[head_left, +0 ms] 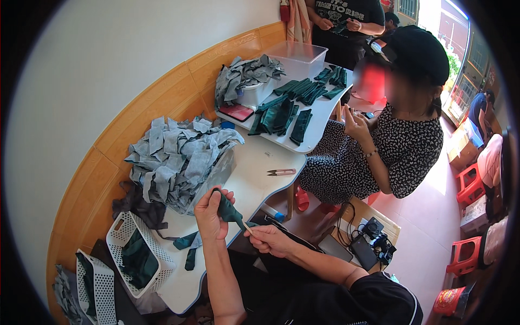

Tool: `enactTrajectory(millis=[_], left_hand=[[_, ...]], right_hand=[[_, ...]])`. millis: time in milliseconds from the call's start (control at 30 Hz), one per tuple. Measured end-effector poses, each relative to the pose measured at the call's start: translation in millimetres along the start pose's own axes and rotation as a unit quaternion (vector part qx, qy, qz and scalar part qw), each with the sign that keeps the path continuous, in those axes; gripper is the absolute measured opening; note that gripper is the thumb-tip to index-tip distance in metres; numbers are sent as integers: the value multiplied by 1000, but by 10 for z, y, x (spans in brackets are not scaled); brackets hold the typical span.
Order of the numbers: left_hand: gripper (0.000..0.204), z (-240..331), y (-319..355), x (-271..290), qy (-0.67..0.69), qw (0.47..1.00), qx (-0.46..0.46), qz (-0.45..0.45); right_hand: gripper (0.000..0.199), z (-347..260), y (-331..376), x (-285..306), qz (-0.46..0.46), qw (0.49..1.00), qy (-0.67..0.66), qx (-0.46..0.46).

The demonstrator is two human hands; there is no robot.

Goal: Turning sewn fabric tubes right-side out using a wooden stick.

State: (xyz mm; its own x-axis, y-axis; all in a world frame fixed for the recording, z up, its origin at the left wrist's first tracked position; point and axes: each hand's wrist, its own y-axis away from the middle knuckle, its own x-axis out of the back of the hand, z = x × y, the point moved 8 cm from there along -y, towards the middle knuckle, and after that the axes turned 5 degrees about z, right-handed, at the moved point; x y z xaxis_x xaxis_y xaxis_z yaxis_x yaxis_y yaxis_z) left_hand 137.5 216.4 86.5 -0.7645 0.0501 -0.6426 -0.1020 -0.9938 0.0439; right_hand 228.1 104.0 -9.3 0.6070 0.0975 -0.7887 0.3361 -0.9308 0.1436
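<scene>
My left hand is closed on a dark green velvety fabric piece, which stretches down toward my other hand. Fingers of my right hand pinch a thin pale stick that meets the fabric's lower end; whether it goes inside I cannot tell. On the white table left of my hands lie a few green and grey strips. Beyond my hands, small thread snips rest on the tabletop. A large heap of grey fabric pieces sits in a clear container at the left.
White perforated baskets with green cloth stand at the lower left. Farther off, green pieces, a phone and a clear plastic bin occupy another table. A co-worker sits at the right; cables and black devices lie below.
</scene>
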Motion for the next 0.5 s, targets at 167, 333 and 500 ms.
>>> enactTrajectory(millis=[167,333,500], left_hand=[[17,-115,77,9,45,998,20,-25],[15,-205,212,64,83,996,18,-12],[14,-101,175,64,64,998,-6,-18]], right_hand=[[28,-39,7,-65,-39,998,19,45],[26,30,62,-109,-26,999,-6,24],[25,96,91,-161,-19,997,-57,-39]])
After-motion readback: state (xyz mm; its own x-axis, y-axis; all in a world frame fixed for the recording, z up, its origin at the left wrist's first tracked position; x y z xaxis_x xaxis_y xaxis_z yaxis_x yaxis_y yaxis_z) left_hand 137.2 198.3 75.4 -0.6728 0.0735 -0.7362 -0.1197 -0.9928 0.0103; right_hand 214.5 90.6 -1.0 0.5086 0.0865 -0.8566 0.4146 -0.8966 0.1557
